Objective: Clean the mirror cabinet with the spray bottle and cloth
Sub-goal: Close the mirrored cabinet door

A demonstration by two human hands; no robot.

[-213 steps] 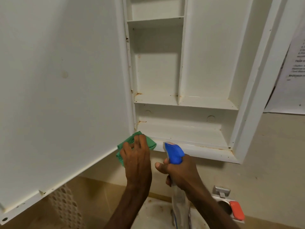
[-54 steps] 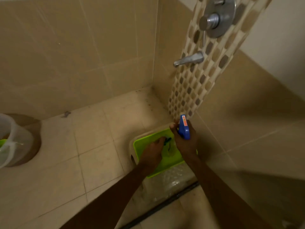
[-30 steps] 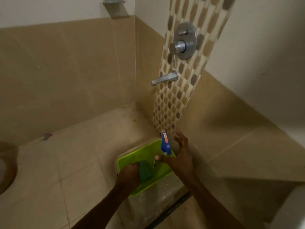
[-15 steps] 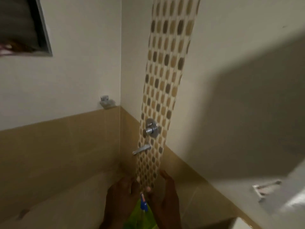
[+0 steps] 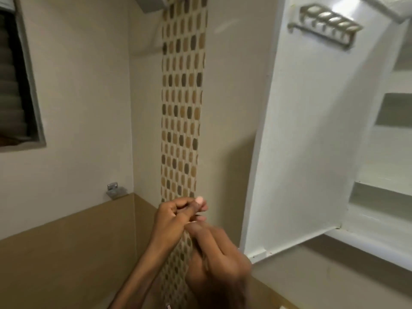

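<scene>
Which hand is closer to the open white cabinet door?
The right hand. It sits just beside the cabinet door's bottom corner. The left hand is farther left, before the mosaic tile strip.

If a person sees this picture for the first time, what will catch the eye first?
First, the two hands, left hand and right hand, raised together at bottom centre, holding nothing visible. Behind them a mosaic tile strip runs up the wall corner. At right, the white cabinet door stands open.
</scene>
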